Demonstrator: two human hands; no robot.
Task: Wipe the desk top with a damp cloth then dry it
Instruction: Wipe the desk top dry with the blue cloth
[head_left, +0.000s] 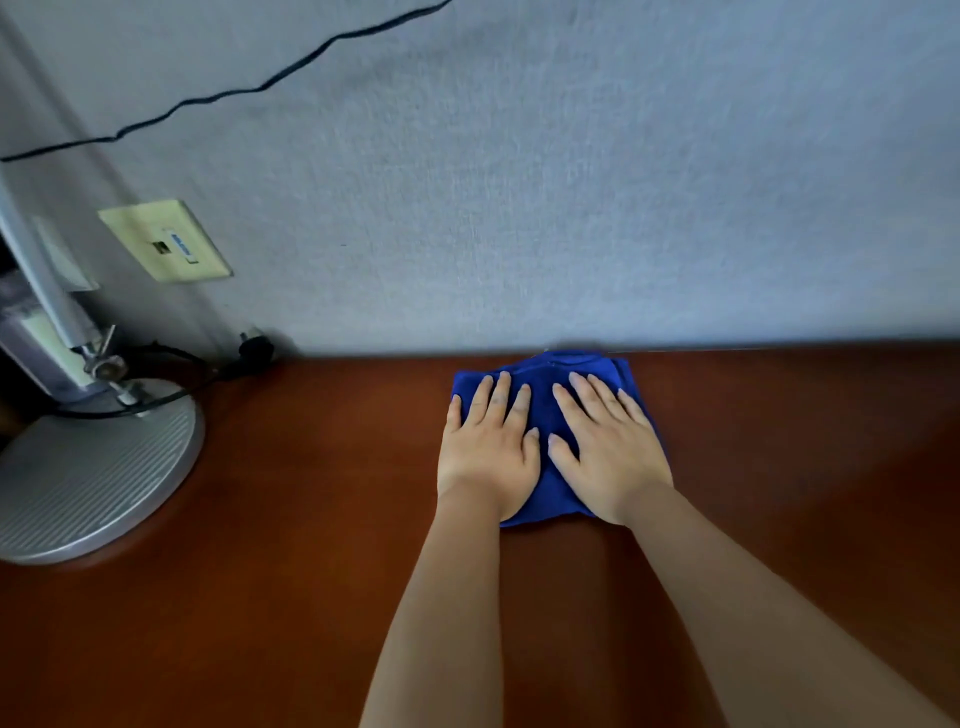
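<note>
Left hand (488, 447) and right hand (608, 447) flat, fingers straight, side by side on blue cloth (545, 387), pressing it against desk (285, 545) at far edge by wall (519, 182). 2 palms likely for even pressure. Lamp base (88, 478) well left.

Dim, soft, even light; no glare. Faint sheen on the desk (291, 467), darker toward the right edge. Soft shadow on the wall (519, 182) behind the lamp (78, 467). Strong wide-angle bending at the edges. Slightly soft overall, with blur on the lamp arm at far left.
</note>
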